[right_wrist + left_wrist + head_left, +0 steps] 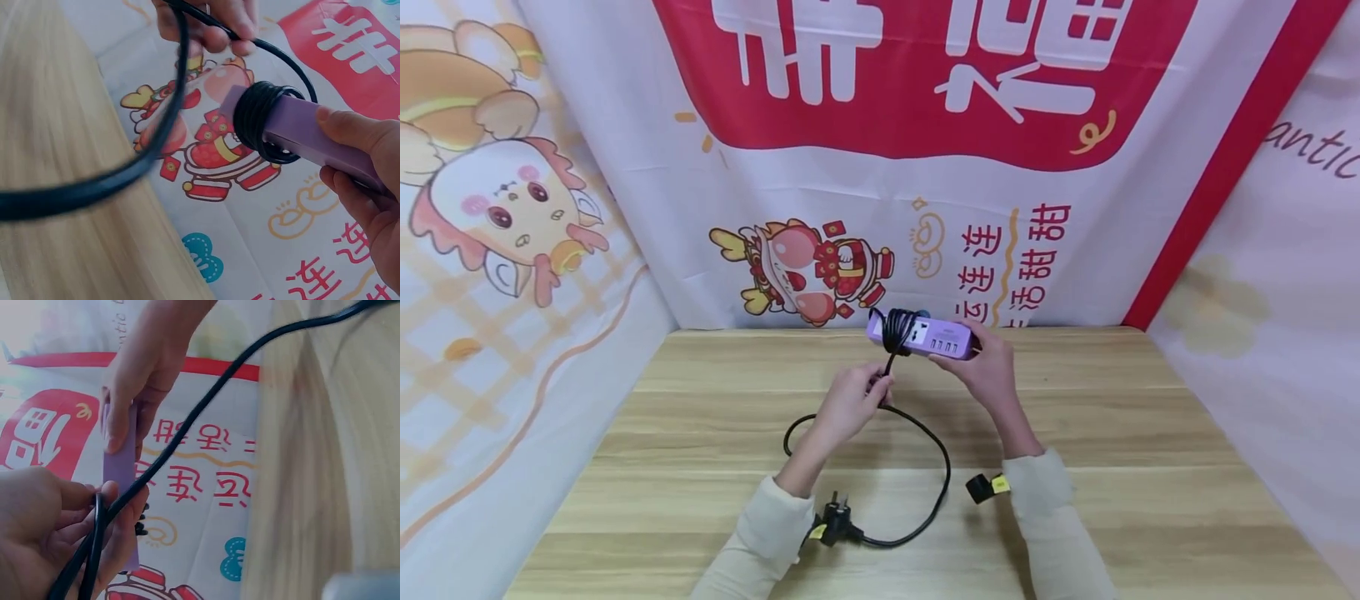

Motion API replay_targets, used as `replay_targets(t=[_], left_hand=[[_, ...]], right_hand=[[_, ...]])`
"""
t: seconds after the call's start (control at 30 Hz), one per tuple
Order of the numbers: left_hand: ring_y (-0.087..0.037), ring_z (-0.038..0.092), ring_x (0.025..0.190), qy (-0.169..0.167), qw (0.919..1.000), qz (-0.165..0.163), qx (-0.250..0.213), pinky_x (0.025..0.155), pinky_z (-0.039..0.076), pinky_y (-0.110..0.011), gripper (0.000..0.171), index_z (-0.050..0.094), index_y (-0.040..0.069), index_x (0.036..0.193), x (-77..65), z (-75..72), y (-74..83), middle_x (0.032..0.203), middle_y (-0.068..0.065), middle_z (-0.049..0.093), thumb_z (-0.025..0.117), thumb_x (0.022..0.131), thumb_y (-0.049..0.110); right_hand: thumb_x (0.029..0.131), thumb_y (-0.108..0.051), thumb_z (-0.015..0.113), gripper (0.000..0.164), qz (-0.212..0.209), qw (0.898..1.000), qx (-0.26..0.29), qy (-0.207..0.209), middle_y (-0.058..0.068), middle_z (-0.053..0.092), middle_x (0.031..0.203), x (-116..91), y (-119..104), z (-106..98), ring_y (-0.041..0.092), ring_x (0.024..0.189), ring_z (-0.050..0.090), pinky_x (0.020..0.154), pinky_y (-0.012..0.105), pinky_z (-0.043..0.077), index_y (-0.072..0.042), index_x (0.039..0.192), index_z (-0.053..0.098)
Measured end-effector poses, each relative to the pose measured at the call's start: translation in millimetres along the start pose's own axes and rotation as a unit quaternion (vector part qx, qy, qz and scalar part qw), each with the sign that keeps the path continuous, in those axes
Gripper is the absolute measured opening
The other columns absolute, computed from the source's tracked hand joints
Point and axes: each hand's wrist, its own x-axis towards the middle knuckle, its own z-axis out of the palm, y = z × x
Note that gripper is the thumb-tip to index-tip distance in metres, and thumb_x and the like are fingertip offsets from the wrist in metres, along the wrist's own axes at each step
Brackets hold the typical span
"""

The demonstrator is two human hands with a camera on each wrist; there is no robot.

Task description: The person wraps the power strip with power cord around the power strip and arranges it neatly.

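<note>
A purple power strip (951,340) is held up near the table's far edge, its socket and USB side visible in the head view. My right hand (988,367) grips its right end. Several turns of black cord (255,122) wrap the strip's other end. Just below, my left hand (853,400) pinches the black cord (181,434) between thumb and fingers. From there the loose cord loops over the table to a black plug (837,518) with its pins pointing up, lying beside the left sleeve.
The wooden table (700,433) runs back to a printed cloth backdrop (1037,183), with cloth walls on both sides. A small black piece with a yellow tag (1000,483) shows at the right sleeve.
</note>
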Motion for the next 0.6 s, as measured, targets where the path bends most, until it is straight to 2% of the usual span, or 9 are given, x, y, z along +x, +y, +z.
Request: replay_targets(t=[0.1, 0.2, 0.33, 0.4, 0.53, 0.6], left_hand=[[-0.009, 0.065, 0.068, -0.029, 0.9991, -0.017, -0.024, 0.063, 0.051, -0.022, 0.004, 0.064, 0.005, 0.1, -0.9, 2.9, 1.1, 0.076, -0.005, 0.072, 0.061, 0.097, 0.006], [-0.011, 0.064, 0.07, -0.047, 0.9987, -0.009, -0.016, 0.065, 0.05, -0.021, 0.015, 0.062, 0.001, 0.109, -1.3, 5.5, 1.9, 0.075, -0.002, 0.072, 0.063, 0.095, 0.004], [-0.012, 0.059, 0.065, -0.065, 0.9977, -0.019, -0.002, 0.058, 0.045, -0.021, 0.008, 0.065, 0.004, 0.101, -0.3, 7.8, 1.8, 0.075, 0.003, 0.071, 0.059, 0.099, 0.009], [-0.011, 0.057, 0.066, -0.073, 0.9971, -0.023, 0.004, 0.058, 0.044, -0.021, 0.01, 0.066, 0.006, 0.097, 0.4, 8.7, 1.4, 0.077, 0.003, 0.071, 0.057, 0.1, 0.01], [-0.006, 0.057, 0.071, -0.081, 0.9966, -0.006, 0.016, 0.065, 0.045, -0.022, 0.014, 0.067, 0.008, 0.092, 0.8, 10.9, 0.8, 0.08, 0.002, 0.072, 0.058, 0.101, 0.011], [-0.006, 0.055, 0.069, -0.082, 0.9966, 0.006, 0.013, 0.064, 0.044, -0.021, 0.014, 0.068, 0.008, 0.092, 0.1, 12.1, 0.1, 0.082, 0.001, 0.073, 0.057, 0.101, 0.012]], right_hand=[[0.072, -0.02, 0.091, 0.061, 0.017, 1.0, 0.017, -0.004, 0.018, 0.068, 0.12, 1.4, 0.7, -0.7, 0.031, 0.104, 0.067, 0.085, 0.045, 0.059, -0.009, 0.126, 0.065], [0.071, -0.022, 0.091, 0.063, 0.041, 0.999, 0.024, 0.009, 0.017, 0.068, 0.121, 2.7, 1.8, -1.9, 0.031, 0.105, 0.067, 0.087, 0.045, 0.058, -0.009, 0.127, 0.065], [0.069, -0.021, 0.092, 0.067, 0.073, 0.997, 0.031, 0.024, 0.017, 0.068, 0.122, 3.7, 3.8, -4.8, 0.03, 0.104, 0.067, 0.086, 0.042, 0.058, -0.007, 0.129, 0.064], [0.069, -0.021, 0.092, 0.069, 0.092, 0.995, 0.041, 0.029, 0.017, 0.068, 0.122, 4.3, 4.4, -6.4, 0.03, 0.104, 0.067, 0.085, 0.037, 0.059, -0.007, 0.13, 0.064], [0.068, -0.021, 0.092, 0.071, 0.129, 0.989, 0.061, 0.036, 0.016, 0.068, 0.12, 5.5, 4.8, -9.7, 0.027, 0.101, 0.066, 0.078, 0.023, 0.057, -0.008, 0.131, 0.063], [0.068, -0.022, 0.092, 0.07, 0.146, 0.986, 0.077, 0.037, 0.014, 0.068, 0.12, 6.2, 4.7, -10.7, 0.025, 0.101, 0.065, 0.076, 0.018, 0.054, -0.01, 0.131, 0.064]])
